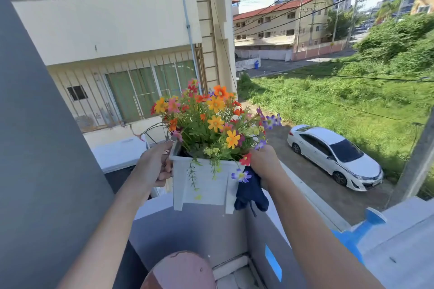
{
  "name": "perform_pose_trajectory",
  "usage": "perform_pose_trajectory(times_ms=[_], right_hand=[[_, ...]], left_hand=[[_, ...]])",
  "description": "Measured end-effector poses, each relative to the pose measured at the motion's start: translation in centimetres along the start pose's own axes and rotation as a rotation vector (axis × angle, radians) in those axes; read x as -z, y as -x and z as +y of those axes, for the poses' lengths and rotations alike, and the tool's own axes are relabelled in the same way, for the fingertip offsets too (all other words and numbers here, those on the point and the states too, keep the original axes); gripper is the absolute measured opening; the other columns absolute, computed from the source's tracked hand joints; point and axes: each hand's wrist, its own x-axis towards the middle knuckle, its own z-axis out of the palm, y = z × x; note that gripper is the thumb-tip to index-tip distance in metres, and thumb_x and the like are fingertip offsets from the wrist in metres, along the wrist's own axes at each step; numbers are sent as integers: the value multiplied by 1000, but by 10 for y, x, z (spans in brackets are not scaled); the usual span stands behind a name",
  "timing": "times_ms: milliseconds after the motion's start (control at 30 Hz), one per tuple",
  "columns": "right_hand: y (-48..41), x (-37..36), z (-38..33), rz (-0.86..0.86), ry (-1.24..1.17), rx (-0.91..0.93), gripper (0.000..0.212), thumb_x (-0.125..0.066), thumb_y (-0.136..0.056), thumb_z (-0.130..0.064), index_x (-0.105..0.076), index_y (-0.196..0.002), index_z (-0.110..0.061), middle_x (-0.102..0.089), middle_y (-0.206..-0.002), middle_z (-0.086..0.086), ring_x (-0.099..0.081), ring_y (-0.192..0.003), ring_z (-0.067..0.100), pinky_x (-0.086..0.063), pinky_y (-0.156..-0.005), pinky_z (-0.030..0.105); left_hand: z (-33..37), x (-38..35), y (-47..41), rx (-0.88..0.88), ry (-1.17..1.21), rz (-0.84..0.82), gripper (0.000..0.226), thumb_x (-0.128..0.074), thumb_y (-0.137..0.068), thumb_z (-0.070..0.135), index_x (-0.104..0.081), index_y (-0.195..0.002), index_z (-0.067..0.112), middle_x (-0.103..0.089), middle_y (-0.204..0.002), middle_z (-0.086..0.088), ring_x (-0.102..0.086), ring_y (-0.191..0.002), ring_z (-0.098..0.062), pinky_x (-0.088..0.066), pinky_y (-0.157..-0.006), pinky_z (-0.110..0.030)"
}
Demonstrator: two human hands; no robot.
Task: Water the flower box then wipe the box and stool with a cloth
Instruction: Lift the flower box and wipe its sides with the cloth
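A white square flower box (pixel 204 185) full of orange, red, yellow and purple flowers (pixel 211 119) is held up in the air, above the balcony wall. My left hand (pixel 156 166) grips its left rim. My right hand (pixel 264 163) is at its right side, holding a dark blue cloth (pixel 250 192) against the box; the cloth hangs down below the hand. A round reddish-brown stool (pixel 180 270) shows at the bottom, below the box.
The grey balcony wall (pixel 211 230) runs under the box, with a grey pillar (pixel 42 148) at the left. A blue watering can (pixel 359 230) rests on the ledge at the right. Far below lie a white car (pixel 333 155) and grass.
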Motion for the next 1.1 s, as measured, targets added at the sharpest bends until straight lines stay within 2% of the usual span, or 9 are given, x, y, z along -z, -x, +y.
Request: perform_pose_trajectory(times_ms=[133,233,333,433,633,767,867,1000,1100], right_hand=[[8,-18,1,112,-60,57,43,-47,-71,2,-26,-47,-26,-26,-50,-8,-22,-63,17,-19,-53,28],[11,-28,-3,154,-59,89,23,-40,-53,-11,-21,-50,-24,-20,-56,-1,-21,-71,20,-16,-57,36],[13,-35,-3,172,-59,43,22,-42,-57,-9,-25,-52,-21,-23,-60,4,-25,-71,21,-19,-59,39],[20,-45,1,187,-70,40,28,-52,-66,-8,-31,-52,-19,-29,-57,5,-29,-66,20,-23,-59,35],[35,-58,12,204,-9,133,38,-65,-79,-10,-35,-56,-15,-33,-57,5,-27,-60,18,-22,-55,32],[42,-64,20,193,41,237,18,-64,-73,-12,-55,-69,3,-39,-57,6,-27,-58,15,-23,-53,33],[52,-62,16,135,-52,258,19,-64,-79,-17,-54,-72,-2,-44,-60,3,-33,-58,13,-29,-57,32],[80,-65,14,-62,-152,331,9,-57,-92,-8,-58,-101,-6,-61,-93,15,-53,-76,15,-43,-69,24],[89,-68,24,-109,-117,364,47,-56,-96,-6,-53,-140,-21,-59,-131,-12,-54,-118,-3,-40,-101,14]], left_hand=[[-38,-20,22,-151,-25,350,33,-50,-84,46,-45,-66,19,-39,-53,3,-32,-53,-24,-26,-56,-36],[-62,-51,46,-115,-122,204,39,-49,-87,51,-39,-65,20,-39,-48,9,-33,-52,-23,-26,-55,-38],[-62,-75,43,-19,-129,105,41,-42,-83,58,-50,-93,19,-63,-73,-5,-49,-57,-31,-38,-55,-40],[-53,-82,28,108,13,116,37,-40,-95,38,-54,-115,10,-62,-75,-12,-50,-43,-19,-36,-39,-22],[-42,-75,33,113,84,23,33,-53,-91,33,-48,-65,13,-49,-60,-13,-33,-33,-14,-20,-39,-16],[-46,-64,34,170,43,-81,29,-45,-95,22,-49,-67,14,-49,-60,-7,-31,-34,-11,-18,-39,-15],[-37,-57,31,192,65,-94,24,-45,-94,21,-53,-73,16,-52,-59,-4,-31,-31,-9,-18,-36,-14],[-19,-41,27,217,97,-37,29,-39,-93,12,-58,-71,9,-53,-49,0,-31,-32,-10,-24,-45,-20],[-15,-30,27,219,126,-55,36,-27,-90,2,-57,-69,0,-51,-49,-4,-27,-27,-7,-15,-43,-18]])
